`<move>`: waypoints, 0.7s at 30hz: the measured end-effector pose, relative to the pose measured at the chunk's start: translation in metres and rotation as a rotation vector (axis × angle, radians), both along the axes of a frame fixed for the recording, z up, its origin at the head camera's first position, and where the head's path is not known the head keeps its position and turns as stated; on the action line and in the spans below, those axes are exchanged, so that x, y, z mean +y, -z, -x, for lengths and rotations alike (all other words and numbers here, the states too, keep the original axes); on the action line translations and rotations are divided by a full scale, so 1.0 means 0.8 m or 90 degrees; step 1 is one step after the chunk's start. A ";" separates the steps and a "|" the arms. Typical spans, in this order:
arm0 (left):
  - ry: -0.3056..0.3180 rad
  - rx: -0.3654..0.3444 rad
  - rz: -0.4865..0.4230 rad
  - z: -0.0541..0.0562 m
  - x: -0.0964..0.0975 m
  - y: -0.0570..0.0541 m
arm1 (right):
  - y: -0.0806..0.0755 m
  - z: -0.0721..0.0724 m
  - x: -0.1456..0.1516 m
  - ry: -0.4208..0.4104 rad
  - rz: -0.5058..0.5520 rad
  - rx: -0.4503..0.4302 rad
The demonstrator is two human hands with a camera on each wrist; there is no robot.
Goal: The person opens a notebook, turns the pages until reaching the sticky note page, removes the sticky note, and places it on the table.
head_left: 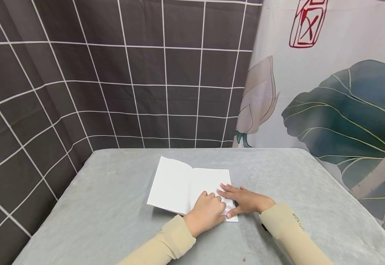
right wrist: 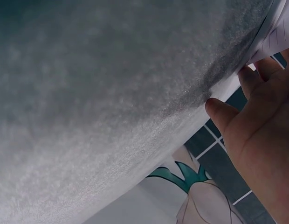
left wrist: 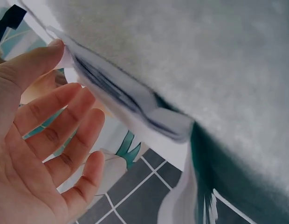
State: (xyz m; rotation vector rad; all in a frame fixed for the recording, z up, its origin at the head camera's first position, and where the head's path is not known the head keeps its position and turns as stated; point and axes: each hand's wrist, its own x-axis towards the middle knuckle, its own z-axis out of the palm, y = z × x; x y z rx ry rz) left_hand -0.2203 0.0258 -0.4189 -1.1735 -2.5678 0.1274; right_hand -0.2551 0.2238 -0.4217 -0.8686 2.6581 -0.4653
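Left hand (head_left: 207,209) sits over the near part of the right page, fingers loosely curled, thumb tip against the page corner in the left wrist view; fingertips stand off the thumb, no pinch visible. Right hand (head_left: 248,200) spread, gripping nothing, fingers on the right page, thumb by its near corner. Main obstruction is the hands themselves: between them they cover the lower right page. Left sleeve (head_left: 174,239) comes in past the near end of the fold; right sleeve (head_left: 288,226) comes in from the near right, something small and dark at its cuff. Book is on the grey table (head_left: 112,228), near the middle, bare cloth on both sides of it. Far table edge runs a little beyond the book's top; left and right edges well apart from it. Small reddish speck (head_left: 244,260) on the cloth, near side. Dark gridded curtain (head_left: 139,73) wraps back and left; pale curtain (head_left: 268,25) with flower and leaf prints on the right. Book (head_left: 170,184) itself: lying open, pages mostly white, ruled lines in the right wrist view, left half's near edge raised over a shadow.
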 end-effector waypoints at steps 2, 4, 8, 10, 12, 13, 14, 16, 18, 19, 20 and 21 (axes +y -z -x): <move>0.001 0.008 0.000 -0.001 0.001 0.000 | 0.000 0.000 0.000 -0.002 0.000 0.003; 0.003 0.026 -0.001 -0.002 0.001 0.001 | 0.000 0.000 0.000 -0.003 0.002 0.005; 0.008 0.074 -0.001 -0.003 0.003 0.006 | 0.000 -0.001 0.000 0.000 0.004 0.001; 0.007 0.085 -0.001 -0.004 0.003 0.007 | 0.000 -0.001 0.000 0.003 0.004 -0.001; 0.005 0.092 -0.001 -0.004 0.003 0.008 | 0.000 -0.001 0.000 0.005 0.001 -0.001; 0.004 0.093 0.000 -0.005 0.003 0.008 | 0.000 -0.001 -0.001 0.006 0.000 -0.001; 0.004 0.095 0.000 -0.005 0.003 0.008 | 0.000 -0.001 -0.001 0.007 -0.002 0.001; 0.006 0.095 0.001 -0.006 0.003 0.008 | 0.001 -0.001 -0.001 0.008 -0.006 0.003; 0.006 0.097 0.000 -0.006 0.003 0.008 | 0.000 -0.002 -0.002 0.008 -0.008 0.006; 0.007 0.097 -0.003 -0.006 0.003 0.008 | 0.000 -0.002 -0.002 0.008 -0.008 0.007; 0.006 0.095 -0.005 -0.006 0.002 0.008 | 0.000 -0.003 -0.002 0.009 -0.007 0.008; 0.005 0.095 -0.009 -0.006 0.001 0.007 | -0.001 -0.003 -0.002 0.012 -0.005 0.008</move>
